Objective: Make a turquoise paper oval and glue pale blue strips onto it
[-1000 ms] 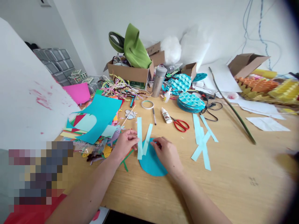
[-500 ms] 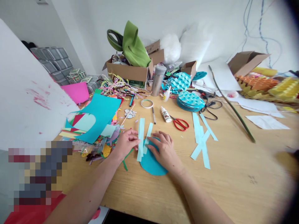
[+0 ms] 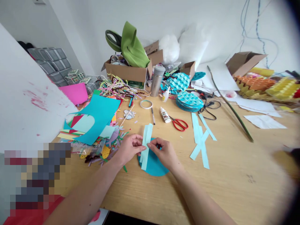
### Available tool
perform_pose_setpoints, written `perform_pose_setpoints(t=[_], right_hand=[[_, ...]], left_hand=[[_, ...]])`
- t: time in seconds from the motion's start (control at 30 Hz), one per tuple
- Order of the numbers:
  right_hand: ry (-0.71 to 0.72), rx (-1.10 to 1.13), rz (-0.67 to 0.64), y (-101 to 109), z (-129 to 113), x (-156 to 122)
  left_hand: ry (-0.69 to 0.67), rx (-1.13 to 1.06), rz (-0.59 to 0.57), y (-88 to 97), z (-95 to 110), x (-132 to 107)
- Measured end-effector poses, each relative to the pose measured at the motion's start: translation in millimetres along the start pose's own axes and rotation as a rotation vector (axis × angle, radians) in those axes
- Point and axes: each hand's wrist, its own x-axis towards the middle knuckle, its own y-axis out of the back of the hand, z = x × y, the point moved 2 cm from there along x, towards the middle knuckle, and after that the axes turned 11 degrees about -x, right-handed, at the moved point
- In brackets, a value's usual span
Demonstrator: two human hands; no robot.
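Light-blue paper strips [image 3: 145, 153] overlap one another in front of me, held between my two hands. My left hand [image 3: 131, 147] pinches them at their left edge, thumb on top. On their right edge, the thumb and fingers of my right hand [image 3: 164, 151] are closed. Beneath the strips and my right hand lies a teal paper circle [image 3: 156, 167], partly covered, flat on the table. More light-blue strips [image 3: 200, 140] lie crossed to the right.
Red-handled scissors [image 3: 180, 124], a white glue bottle [image 3: 165, 115], a pen [image 3: 153, 116] and a tape roll [image 3: 146, 104] lie beyond my hands. Stacked teal discs [image 3: 189, 101] and a steel flask [image 3: 157, 82] stand behind. Teal cut-out paper [image 3: 103, 109] covers scraps at left; a green stick [image 3: 231, 104] lies right.
The strips have come together into an overlapping bundle over the teal circle. My right hand has gone from lying spread on the circle to pinching the strips' right edge.
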Motion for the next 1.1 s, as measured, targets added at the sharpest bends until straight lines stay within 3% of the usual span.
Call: perform_pose_setpoints(t=[0.23, 0.57, 0.77, 0.83, 0.97, 1.1], right_hand=[[-0.119, -0.052, 0.077, 16, 21, 11], [0.001, -0.240, 0.205, 7, 31, 18], [0.075, -0.255, 0.368, 16, 17, 11], [0.098, -0.149, 0.285, 15, 9, 6], [0.043, 0.040, -0.058, 1, -5, -1], [-0.008, 0.172, -0.174, -5, -7, -4]], left_hand=[[-0.033, -0.037, 0.090, 9.3, 3, 3], [-0.040, -0.046, 0.073, 8.5, 1, 4], [-0.023, -0.052, 0.047, 6.4, 1, 2], [-0.032, -0.050, 0.028, 4.8, 2, 1], [-0.045, -0.039, -0.044, 0.2, 3, -1], [-0.038, 0.008, -0.141, -3.5, 0, -2]])
